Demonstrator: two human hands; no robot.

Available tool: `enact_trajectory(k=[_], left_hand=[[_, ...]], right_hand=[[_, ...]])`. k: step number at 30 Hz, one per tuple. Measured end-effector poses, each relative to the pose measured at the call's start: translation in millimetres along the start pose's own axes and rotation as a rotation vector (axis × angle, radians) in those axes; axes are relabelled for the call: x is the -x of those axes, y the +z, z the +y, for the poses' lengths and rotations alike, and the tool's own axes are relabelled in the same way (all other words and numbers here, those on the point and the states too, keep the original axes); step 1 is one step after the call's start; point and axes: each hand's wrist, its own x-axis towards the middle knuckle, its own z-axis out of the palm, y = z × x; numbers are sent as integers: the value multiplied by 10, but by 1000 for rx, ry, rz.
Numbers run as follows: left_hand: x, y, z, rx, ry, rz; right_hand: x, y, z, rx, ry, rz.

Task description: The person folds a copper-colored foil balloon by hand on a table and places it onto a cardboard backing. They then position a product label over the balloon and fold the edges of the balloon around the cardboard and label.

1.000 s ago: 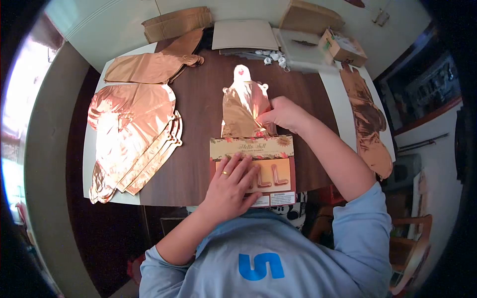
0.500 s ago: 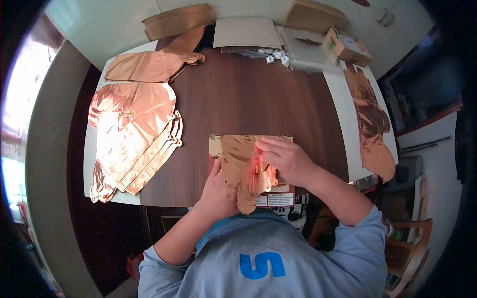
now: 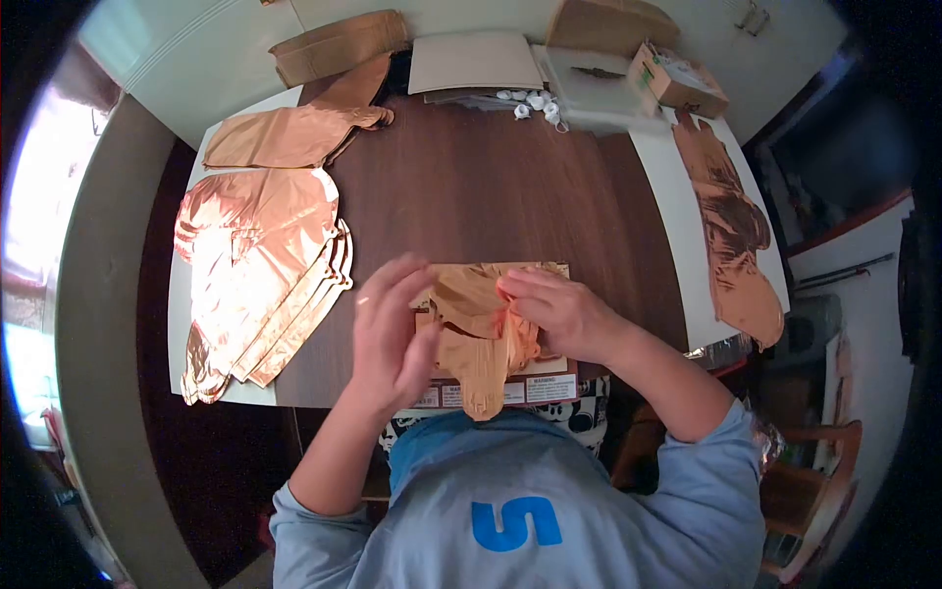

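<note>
A flat rose-gold foil balloon (image 3: 476, 344), partly folded, lies over a printed card (image 3: 549, 390) with warning labels at the near table edge. Its narrow end hangs down toward my body. My right hand (image 3: 564, 312) pinches the folded foil on the right side, fingertips pressed together. Just left of the balloon, my left hand (image 3: 392, 329) is raised with the fingers apart and nothing in it. Part of the card is hidden under the foil.
Several flat foil balloons (image 3: 260, 255) are stacked at the left, with more at the back left. Another long foil piece (image 3: 731, 236) lies on the right. Along the back are a white board (image 3: 476, 64), small white rolls (image 3: 535, 101) and a cardboard box (image 3: 682, 79).
My left hand has let go of the balloon and lifted up and left. The foil's upper part now shows a fold. My right hand keeps its pinch in nearly the same place.
</note>
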Motion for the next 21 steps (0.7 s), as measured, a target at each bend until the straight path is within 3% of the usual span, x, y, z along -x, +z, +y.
enact_trajectory(k=[2,5,9,12,15,18,19,21], left_hand=[[-252,96,116,-179,144,-153],[-143,300,-214,-486,219,-550],[-49,331,-258,-509,216,-529],[-35,334,-241,-551,227,-532],[-33,351,-228,-524,215,-511],[-1,361,-315,-533,280,-481],[5,346,-302,-510,255,-493],[-11,325,-239,-460,206,-510]], right_hand=[[6,-7,12,9,-9,-23],[-41,-93,-7,-46,-22,-16],[-29,-304,-48,-195,10,-81],[-156,-498,-123,-427,364,-268],[-296,-287,-325,-327,303,-29],[-274,159,-457,-37,283,-20],[-246,209,-445,41,292,-149],[-184,226,-421,140,311,-184]])
